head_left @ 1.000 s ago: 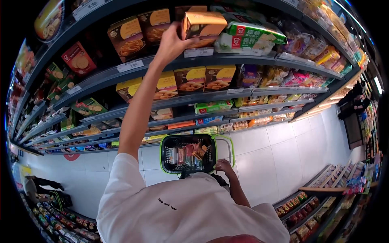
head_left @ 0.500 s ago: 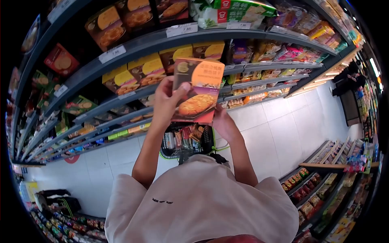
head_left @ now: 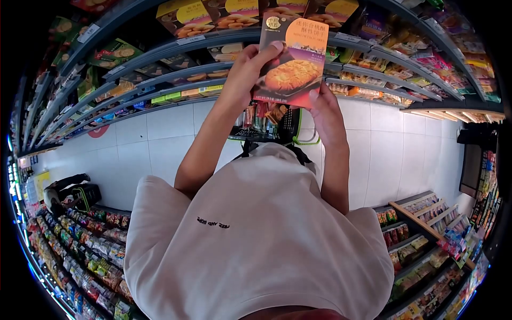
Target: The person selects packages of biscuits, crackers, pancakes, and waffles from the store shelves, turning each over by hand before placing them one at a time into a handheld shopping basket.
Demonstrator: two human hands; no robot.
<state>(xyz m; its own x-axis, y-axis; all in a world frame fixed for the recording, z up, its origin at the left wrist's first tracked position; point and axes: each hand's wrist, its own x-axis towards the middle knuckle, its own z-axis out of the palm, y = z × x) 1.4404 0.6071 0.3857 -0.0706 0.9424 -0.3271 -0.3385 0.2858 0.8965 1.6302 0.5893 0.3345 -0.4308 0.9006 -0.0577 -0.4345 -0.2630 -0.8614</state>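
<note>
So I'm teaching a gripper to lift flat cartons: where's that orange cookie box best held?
By its long side edges, coming from both sides, as the left hand and right hand do: the orange cookie box is thin, flat and upright.

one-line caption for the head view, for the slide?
Both hands, left hand and right hand, hold an orange biscuit box upright above a shopping basket in a store aisle.

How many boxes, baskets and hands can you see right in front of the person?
Orange cookie box, held up: 1
Shopping basket, behind the box: 1
Hands on the box, left hand and right hand: 2
Total: 4
</note>
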